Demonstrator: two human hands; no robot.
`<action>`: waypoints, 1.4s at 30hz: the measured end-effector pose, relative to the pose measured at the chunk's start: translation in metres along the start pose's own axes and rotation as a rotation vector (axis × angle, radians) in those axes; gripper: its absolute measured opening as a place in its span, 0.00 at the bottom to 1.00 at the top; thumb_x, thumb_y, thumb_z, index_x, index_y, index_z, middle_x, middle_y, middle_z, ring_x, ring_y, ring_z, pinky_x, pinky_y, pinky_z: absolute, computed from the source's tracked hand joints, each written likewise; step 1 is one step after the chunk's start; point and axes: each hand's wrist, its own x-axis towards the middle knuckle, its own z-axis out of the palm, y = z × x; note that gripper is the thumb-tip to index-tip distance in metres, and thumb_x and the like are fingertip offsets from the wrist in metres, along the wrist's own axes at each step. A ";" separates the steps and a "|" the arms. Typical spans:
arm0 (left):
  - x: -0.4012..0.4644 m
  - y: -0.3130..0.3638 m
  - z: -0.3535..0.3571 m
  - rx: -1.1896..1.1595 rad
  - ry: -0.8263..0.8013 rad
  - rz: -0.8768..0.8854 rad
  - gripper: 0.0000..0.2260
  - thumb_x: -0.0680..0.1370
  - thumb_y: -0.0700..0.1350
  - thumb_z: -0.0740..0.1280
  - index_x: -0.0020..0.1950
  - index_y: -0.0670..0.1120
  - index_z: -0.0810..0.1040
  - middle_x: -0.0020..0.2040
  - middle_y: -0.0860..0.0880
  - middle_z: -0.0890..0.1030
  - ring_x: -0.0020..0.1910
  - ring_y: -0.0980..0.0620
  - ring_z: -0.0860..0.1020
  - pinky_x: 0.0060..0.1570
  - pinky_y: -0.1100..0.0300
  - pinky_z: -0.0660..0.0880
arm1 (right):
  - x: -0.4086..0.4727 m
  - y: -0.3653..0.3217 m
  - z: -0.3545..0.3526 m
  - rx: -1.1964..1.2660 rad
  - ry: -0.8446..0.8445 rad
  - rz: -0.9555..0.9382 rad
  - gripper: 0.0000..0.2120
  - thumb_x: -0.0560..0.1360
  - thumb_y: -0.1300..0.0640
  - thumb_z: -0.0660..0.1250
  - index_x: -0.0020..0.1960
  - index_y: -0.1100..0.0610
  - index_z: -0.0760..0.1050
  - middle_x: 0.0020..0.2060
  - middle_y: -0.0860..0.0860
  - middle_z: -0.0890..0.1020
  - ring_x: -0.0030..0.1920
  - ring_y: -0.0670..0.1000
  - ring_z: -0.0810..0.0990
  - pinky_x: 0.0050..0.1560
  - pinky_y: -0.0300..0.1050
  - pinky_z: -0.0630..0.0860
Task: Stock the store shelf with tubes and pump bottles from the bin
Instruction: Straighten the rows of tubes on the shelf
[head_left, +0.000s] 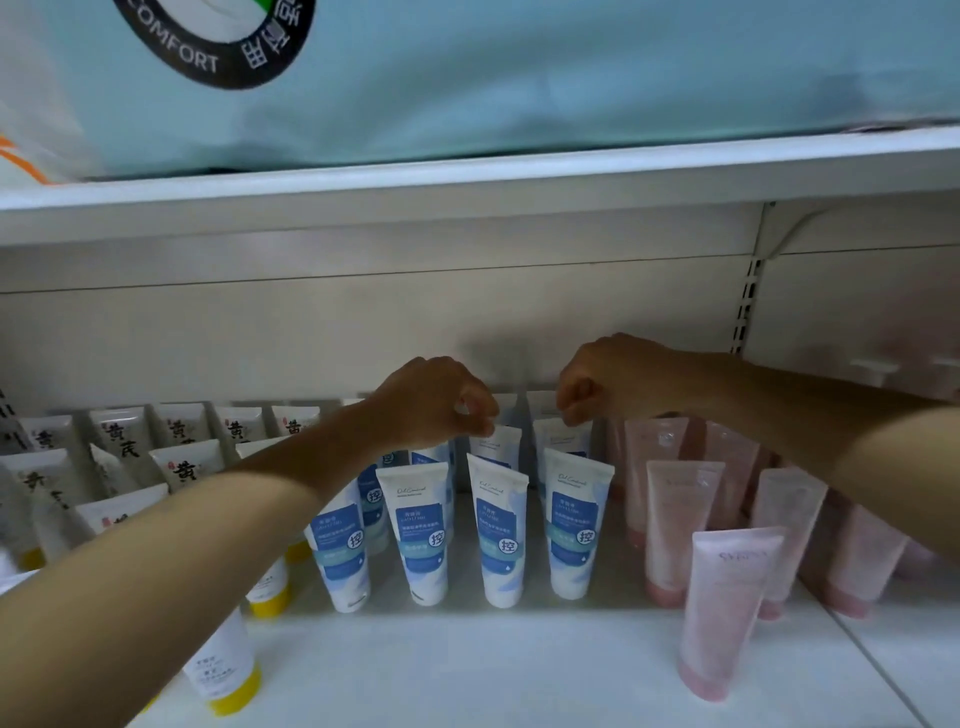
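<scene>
On the shelf (519, 660), rows of tubes already stood stocked; left hand (434, 400) and right hand (597, 387) each pinched a back-row blue tube top, bin unseen, remainder unknown.

A white shelf (519, 670) carries upright tubes standing on their caps: yellow-capped tubes (267, 587) toward its left edge, blue-and-white tubes (421, 535) in the middle, pink tubes (727, 608) toward its right edge.
</scene>
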 end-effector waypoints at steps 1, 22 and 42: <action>0.001 0.001 0.001 0.038 -0.015 -0.013 0.13 0.77 0.54 0.68 0.60 0.53 0.82 0.58 0.55 0.81 0.53 0.58 0.73 0.55 0.62 0.65 | 0.000 0.000 0.003 -0.018 -0.014 0.004 0.11 0.75 0.47 0.68 0.52 0.53 0.82 0.44 0.45 0.81 0.42 0.46 0.80 0.46 0.37 0.73; 0.005 0.006 0.012 -0.010 -0.023 -0.052 0.09 0.77 0.48 0.68 0.54 0.48 0.84 0.51 0.51 0.84 0.47 0.53 0.81 0.54 0.53 0.77 | 0.003 0.001 0.018 -0.059 0.002 -0.012 0.06 0.77 0.51 0.67 0.47 0.54 0.78 0.38 0.45 0.76 0.39 0.46 0.76 0.36 0.32 0.62; -0.025 0.013 -0.003 -0.137 0.155 0.043 0.11 0.79 0.49 0.65 0.60 0.51 0.81 0.56 0.54 0.82 0.52 0.55 0.78 0.54 0.62 0.73 | -0.017 -0.003 0.011 -0.013 0.239 -0.063 0.10 0.77 0.48 0.66 0.54 0.52 0.79 0.48 0.46 0.78 0.45 0.45 0.75 0.42 0.37 0.65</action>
